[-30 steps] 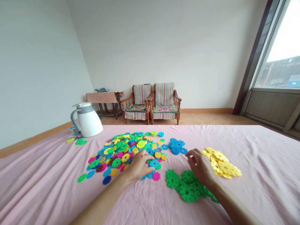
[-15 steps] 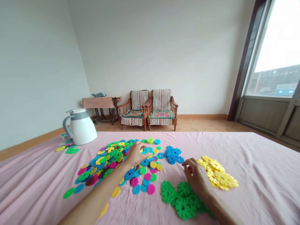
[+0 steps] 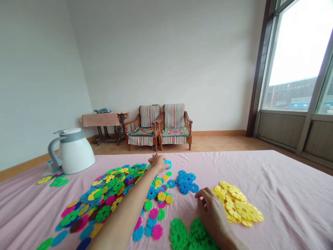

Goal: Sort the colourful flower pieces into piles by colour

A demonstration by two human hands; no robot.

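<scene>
My left hand (image 3: 158,163) stretches to the far end of a mixed pile of notched plastic discs (image 3: 117,184). Its fingers are apart over the cloth, beside a light-blue disc (image 3: 168,162); whatever lies beneath the palm is hidden. Loosely curled, my right hand (image 3: 210,205) hovers with thumb and fingertips apart and nothing visible between them. Below it is a heap of green discs (image 3: 179,236), partly covered by the hand and wrist. Yellow discs (image 3: 243,210) lie to its right, and a small group of blue discs (image 3: 185,182) sits beyond its fingertips.
A white and grey jug (image 3: 76,152) stands at the table's left, near a few loose green discs (image 3: 59,181). The pink cloth (image 3: 286,187) is wrinkled. Behind the table are two wooden armchairs (image 3: 174,130) and a cloth-covered sewing table (image 3: 101,119).
My left hand has moved from the middle of the disc pile to its far edge, over where a yellow-green disc lay. My right hand stays near the green heap. The view has shifted slightly.
</scene>
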